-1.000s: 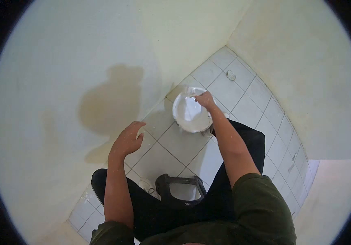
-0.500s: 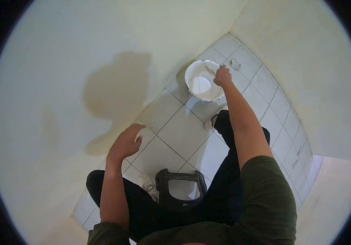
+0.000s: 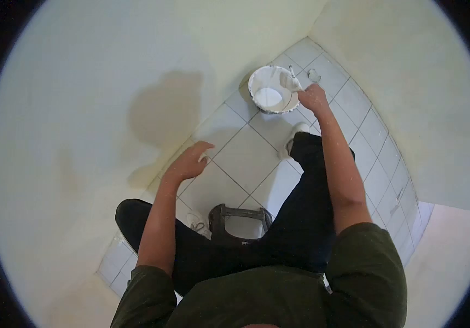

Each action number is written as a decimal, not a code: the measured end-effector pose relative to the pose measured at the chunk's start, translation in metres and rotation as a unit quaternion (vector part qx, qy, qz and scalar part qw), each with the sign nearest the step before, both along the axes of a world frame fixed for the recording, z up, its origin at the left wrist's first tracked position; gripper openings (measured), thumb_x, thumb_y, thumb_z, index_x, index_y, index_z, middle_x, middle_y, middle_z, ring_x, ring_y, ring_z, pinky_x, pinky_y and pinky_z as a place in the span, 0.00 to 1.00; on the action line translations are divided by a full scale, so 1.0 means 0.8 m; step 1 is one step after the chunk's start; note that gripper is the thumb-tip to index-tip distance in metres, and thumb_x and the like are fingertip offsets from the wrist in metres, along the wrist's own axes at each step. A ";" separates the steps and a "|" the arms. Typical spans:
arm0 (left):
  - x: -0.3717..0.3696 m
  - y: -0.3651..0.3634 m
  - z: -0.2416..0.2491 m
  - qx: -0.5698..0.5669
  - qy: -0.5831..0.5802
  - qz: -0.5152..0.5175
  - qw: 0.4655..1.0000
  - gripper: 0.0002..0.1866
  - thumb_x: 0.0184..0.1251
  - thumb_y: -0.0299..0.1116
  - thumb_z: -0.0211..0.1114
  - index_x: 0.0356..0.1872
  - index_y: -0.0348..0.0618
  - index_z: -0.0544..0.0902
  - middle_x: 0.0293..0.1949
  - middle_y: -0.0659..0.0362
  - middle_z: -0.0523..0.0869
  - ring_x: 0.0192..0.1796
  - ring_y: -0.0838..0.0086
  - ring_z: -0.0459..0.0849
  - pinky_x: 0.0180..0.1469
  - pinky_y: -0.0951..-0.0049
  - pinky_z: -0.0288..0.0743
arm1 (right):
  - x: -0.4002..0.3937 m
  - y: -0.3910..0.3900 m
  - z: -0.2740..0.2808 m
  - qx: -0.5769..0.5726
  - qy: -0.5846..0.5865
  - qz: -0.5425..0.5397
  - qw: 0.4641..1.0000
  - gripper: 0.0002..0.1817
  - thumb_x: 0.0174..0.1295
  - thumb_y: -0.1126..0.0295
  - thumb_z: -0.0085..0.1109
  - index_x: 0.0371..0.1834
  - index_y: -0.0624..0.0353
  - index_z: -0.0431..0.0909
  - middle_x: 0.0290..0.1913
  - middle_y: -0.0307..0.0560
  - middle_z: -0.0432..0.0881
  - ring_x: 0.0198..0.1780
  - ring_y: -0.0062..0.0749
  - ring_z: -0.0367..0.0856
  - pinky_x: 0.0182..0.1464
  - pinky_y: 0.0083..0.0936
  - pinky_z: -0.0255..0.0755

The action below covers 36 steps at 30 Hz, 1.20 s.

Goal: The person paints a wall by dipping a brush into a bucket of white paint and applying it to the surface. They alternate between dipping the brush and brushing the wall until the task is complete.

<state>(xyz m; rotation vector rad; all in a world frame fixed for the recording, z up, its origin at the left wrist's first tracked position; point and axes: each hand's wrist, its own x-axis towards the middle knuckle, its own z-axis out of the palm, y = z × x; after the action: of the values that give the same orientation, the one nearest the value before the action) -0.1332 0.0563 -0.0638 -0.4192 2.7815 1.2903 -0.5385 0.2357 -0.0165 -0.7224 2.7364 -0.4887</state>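
Round white paint bucket [image 3: 272,89] held at its rim.
The right hand [image 3: 312,98] is clamped on the rim near the tiled floor's [image 3: 246,164] far corner; the left hand [image 3: 190,162] is spread open above the tiles.

Dark green short-sleeved shirt [image 3: 279,298], black trousers [image 3: 300,218], white shoes [image 3: 295,136]

Floor [image 3: 246,158]: pale square tiles with dark grout lines, set diagonal to my view, bounded by cream walls at far left and far right that meet in a corner at the top. On it, far end near the corner: white paint bucket [image 3: 272,89], upright, inside coated white. Just right of it, a small pale scrap [image 3: 314,74] on a tile. My white shoe [image 3: 295,134] stands mid-floor. Near me, a dark stool [image 3: 240,227] on the tiles.
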 end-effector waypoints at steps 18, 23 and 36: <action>0.003 0.262 -0.176 0.185 -0.305 -0.285 0.890 0.24 0.69 0.46 0.58 0.58 0.41 0.82 0.56 0.46 0.86 0.61 0.55 0.82 0.60 0.56 0.76 | 0.004 0.021 -0.035 0.047 -0.002 0.070 0.996 0.16 0.56 0.64 0.62 0.32 0.70 0.86 0.37 0.72 0.86 0.45 0.63 0.86 0.50 0.48 0.80; 0.028 0.323 -0.216 0.246 -0.573 -0.377 0.685 0.29 0.75 0.53 0.53 0.65 0.44 0.79 0.63 0.46 0.82 0.65 0.52 0.80 0.67 0.53 0.70 | 0.004 0.000 -0.064 0.021 -0.017 0.057 0.998 0.14 0.55 0.65 0.62 0.30 0.70 0.85 0.35 0.70 0.85 0.42 0.62 0.86 0.47 0.48 0.80; -0.101 0.313 -0.209 0.213 -0.436 -0.274 0.830 0.33 0.77 0.56 0.44 0.54 0.35 0.85 0.59 0.40 0.83 0.61 0.46 0.82 0.66 0.52 0.71 | -0.105 -0.019 -0.138 0.082 -0.076 0.118 0.987 0.16 0.59 0.63 0.63 0.30 0.70 0.84 0.37 0.72 0.84 0.43 0.62 0.85 0.48 0.50 0.79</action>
<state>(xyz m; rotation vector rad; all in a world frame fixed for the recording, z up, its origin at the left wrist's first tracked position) -0.2142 0.3065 -0.2308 -0.1004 1.6174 1.1146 -0.6223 0.2203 -0.1268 -0.9108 2.4731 -0.2515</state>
